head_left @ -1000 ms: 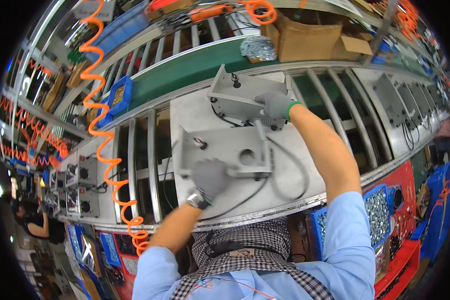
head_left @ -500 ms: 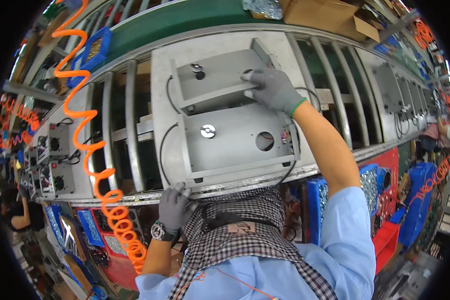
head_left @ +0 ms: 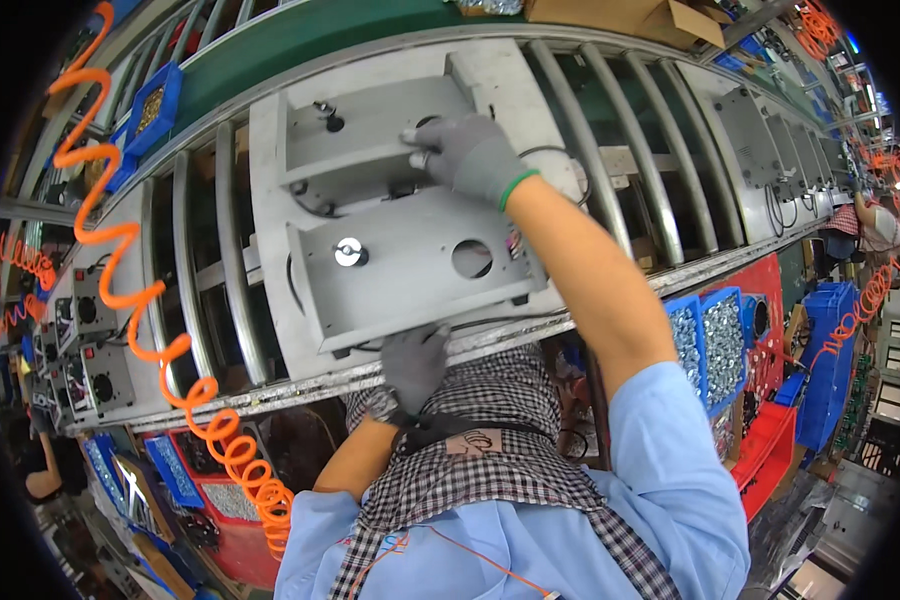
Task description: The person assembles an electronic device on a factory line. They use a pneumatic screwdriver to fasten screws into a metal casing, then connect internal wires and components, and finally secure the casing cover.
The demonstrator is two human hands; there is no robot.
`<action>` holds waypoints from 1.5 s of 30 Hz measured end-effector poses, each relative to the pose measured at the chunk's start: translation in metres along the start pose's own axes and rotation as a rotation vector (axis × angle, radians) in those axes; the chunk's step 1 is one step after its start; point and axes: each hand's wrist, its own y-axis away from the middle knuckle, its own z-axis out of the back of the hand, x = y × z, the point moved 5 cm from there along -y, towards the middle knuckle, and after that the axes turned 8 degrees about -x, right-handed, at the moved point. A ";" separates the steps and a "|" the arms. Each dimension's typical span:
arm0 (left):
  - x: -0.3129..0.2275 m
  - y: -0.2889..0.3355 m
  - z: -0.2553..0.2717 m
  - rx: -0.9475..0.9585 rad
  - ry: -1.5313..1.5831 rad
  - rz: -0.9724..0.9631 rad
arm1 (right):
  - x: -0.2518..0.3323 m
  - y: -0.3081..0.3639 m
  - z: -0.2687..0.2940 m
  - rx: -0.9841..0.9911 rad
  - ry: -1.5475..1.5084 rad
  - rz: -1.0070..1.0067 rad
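Two grey sheet-metal housings lie one behind the other on a pale board. My right hand [head_left: 473, 158], in a grey glove with a green cuff, reaches over the far housing [head_left: 380, 112]. Its thumb and fingers are closed at the front flange, beside a round hole. The near housing [head_left: 400, 265] carries a silver-faced knob [head_left: 350, 252] and a larger round hole. At its front edge is my left gloved hand [head_left: 416, 368], its fingers curled on a black cable [head_left: 500, 319] that runs along the edge. The glove hides the gripped part of the cable.
Metal rollers [head_left: 232, 250] flank the board [head_left: 270, 130]. A coiled orange air hose [head_left: 130, 300] hangs at the left. Blue bins of small metal parts [head_left: 722, 345] stand at the right below the line. More grey housings [head_left: 755, 145] stand farther right; units with fans [head_left: 105, 375] stand left.
My left hand has moved right and up to the near housing's front edge, bringing the cable along. The gap between the housings has widened. My right hand stays at the far housing.
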 end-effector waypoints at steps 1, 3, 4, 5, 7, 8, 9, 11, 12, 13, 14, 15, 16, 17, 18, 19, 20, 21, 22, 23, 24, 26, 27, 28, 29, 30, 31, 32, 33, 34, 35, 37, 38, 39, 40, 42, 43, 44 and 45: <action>0.007 0.005 0.006 -0.045 0.020 -0.001 | -0.001 0.000 -0.001 -0.006 -0.020 0.018; 0.012 0.008 0.026 -0.036 -0.048 -0.106 | 0.007 0.008 0.008 -0.048 -0.035 0.039; 0.019 0.025 0.027 -0.005 0.028 -0.187 | 0.016 0.014 0.011 -0.064 -0.063 0.059; 0.029 0.041 0.029 0.028 0.092 -0.262 | 0.020 0.017 0.012 -0.039 -0.099 0.041; 0.029 0.035 0.072 -0.012 0.130 -0.357 | 0.017 0.029 0.016 0.011 -0.104 -0.019; 0.036 0.029 0.092 -0.168 0.139 -0.258 | 0.016 0.030 0.020 0.032 -0.069 -0.038; 0.042 0.029 0.108 -0.325 0.147 -0.161 | 0.017 0.029 0.021 0.020 -0.100 -0.035; 0.045 0.028 0.131 -0.545 0.199 -0.012 | 0.020 0.028 0.024 -0.003 -0.168 -0.031; 0.047 0.023 0.142 -0.632 0.180 0.036 | 0.020 0.027 0.024 -0.009 -0.166 -0.017; 0.048 0.018 0.154 -0.713 0.155 0.081 | 0.021 0.026 0.025 -0.017 -0.173 -0.007; 0.050 0.001 0.166 -0.865 0.289 0.086 | 0.023 0.026 0.024 -0.016 -0.166 0.006; 0.058 -0.027 0.176 -0.893 0.401 0.184 | 0.022 0.026 0.023 -0.008 -0.176 -0.001; 0.065 -0.057 0.186 -0.919 0.513 0.277 | 0.020 0.026 0.024 -0.002 -0.194 -0.013; 0.077 -0.086 0.188 -0.825 0.613 0.453 | 0.017 0.026 0.025 -0.003 -0.201 -0.027; 0.086 -0.116 0.191 -0.799 0.588 0.503 | 0.020 0.028 0.023 -0.027 -0.195 0.016; 0.096 -0.144 0.186 -0.769 0.586 0.556 | 0.021 0.031 0.018 -0.046 -0.168 0.051; 0.100 -0.169 0.182 -0.679 0.622 0.415 | 0.021 0.032 0.017 -0.062 -0.130 0.087; 0.098 -0.189 0.174 -0.595 0.658 0.281 | 0.024 0.032 0.025 -0.137 -0.225 0.079; 0.086 -0.216 0.158 -0.392 0.669 0.274 | 0.027 0.032 0.033 -0.211 -0.309 0.063; 0.074 -0.243 0.142 -0.192 0.663 0.252 | 0.022 0.032 0.041 -0.296 -0.403 0.053; 0.061 -0.263 0.126 -0.046 0.542 0.124 | 0.009 0.034 0.050 -0.481 -0.540 -0.052; 0.065 -0.278 0.068 0.331 0.389 0.099 | -0.036 0.044 0.062 -0.748 -0.699 -0.440; 0.058 -0.287 0.042 0.503 0.330 0.097 | -0.059 0.052 0.054 -0.805 -0.767 -0.706; 0.052 -0.289 0.023 0.680 0.264 0.086 | -0.059 0.047 0.044 -0.738 -0.773 -0.679; 0.050 -0.293 0.010 0.713 0.237 0.060 | -0.065 0.042 0.039 -0.702 -0.753 -0.657; 0.046 -0.293 -0.001 0.746 0.205 0.032 | -0.070 0.038 0.033 -0.669 -0.733 -0.636; 0.030 -0.296 -0.014 0.777 0.185 -0.014 | -0.063 0.031 0.002 -0.134 -0.303 -0.595; 0.032 -0.294 -0.019 0.822 0.107 0.101 | -0.057 0.031 -0.030 0.310 0.106 -0.320; 0.053 -0.280 -0.026 0.622 0.217 -0.024 | -0.028 0.027 -0.012 -0.200 -0.381 -0.876; 0.066 -0.272 -0.041 0.419 0.371 -0.164 | -0.018 0.026 -0.005 -0.285 -0.270 -0.649; 0.040 -0.283 -0.031 0.481 0.308 -0.308 | -0.025 0.032 -0.008 -0.243 -0.240 -0.651; 0.046 -0.276 -0.036 0.333 0.180 -0.190 | -0.024 0.039 -0.012 -0.181 -0.280 -0.759; 0.055 -0.281 -0.045 0.438 0.140 -0.090 | -0.023 0.033 -0.007 -0.106 -0.299 -0.774; 0.043 -0.287 -0.048 0.527 0.099 -0.120 | -0.028 0.037 -0.002 -0.113 -0.291 -0.789; 0.030 -0.287 -0.043 0.632 0.028 -0.155 | -0.028 0.044 -0.003 -0.127 -0.313 -0.814; 0.027 -0.289 -0.044 0.701 0.070 -0.268 | -0.027 0.044 0.002 -0.126 -0.325 -0.814; 0.042 -0.277 -0.050 0.690 0.175 -0.348 | -0.027 0.040 0.001 -0.139 -0.323 -0.801; 0.055 -0.270 -0.056 0.760 0.266 -0.226 | -0.028 0.039 0.000 -0.146 -0.318 -0.795; 0.070 -0.263 -0.059 0.813 0.347 -0.090 | -0.027 0.036 0.000 -0.146 -0.318 -0.782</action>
